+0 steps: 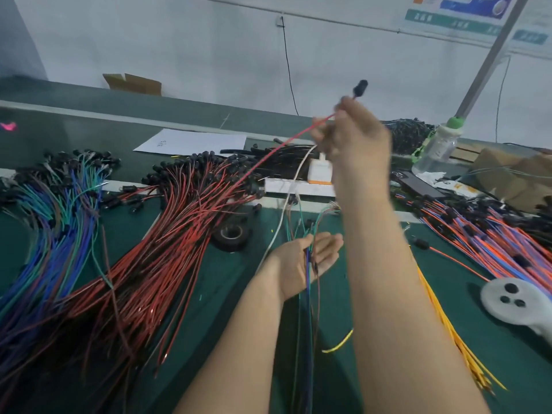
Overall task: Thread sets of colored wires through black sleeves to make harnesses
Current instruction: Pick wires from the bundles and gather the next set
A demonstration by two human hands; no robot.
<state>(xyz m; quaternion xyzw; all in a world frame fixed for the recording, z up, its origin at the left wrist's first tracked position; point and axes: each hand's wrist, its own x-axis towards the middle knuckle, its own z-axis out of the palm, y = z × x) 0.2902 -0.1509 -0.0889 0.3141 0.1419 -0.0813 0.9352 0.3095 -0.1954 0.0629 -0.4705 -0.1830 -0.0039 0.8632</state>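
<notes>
Tape roll (230, 235) right of harnesses (167, 234) (touching).

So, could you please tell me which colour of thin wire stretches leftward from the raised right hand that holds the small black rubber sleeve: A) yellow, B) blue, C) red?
C: a thin red wire runs down-left from the right hand, below the black sleeve.

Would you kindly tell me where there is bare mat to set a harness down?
Bare mat shows front right, between the yellow wires and the white dish, and a narrower patch below the tape roll, beside the red-black bundle. The left, with the blue-green bundle, and the far right, with the orange-blue bundle, are crowded.
</notes>
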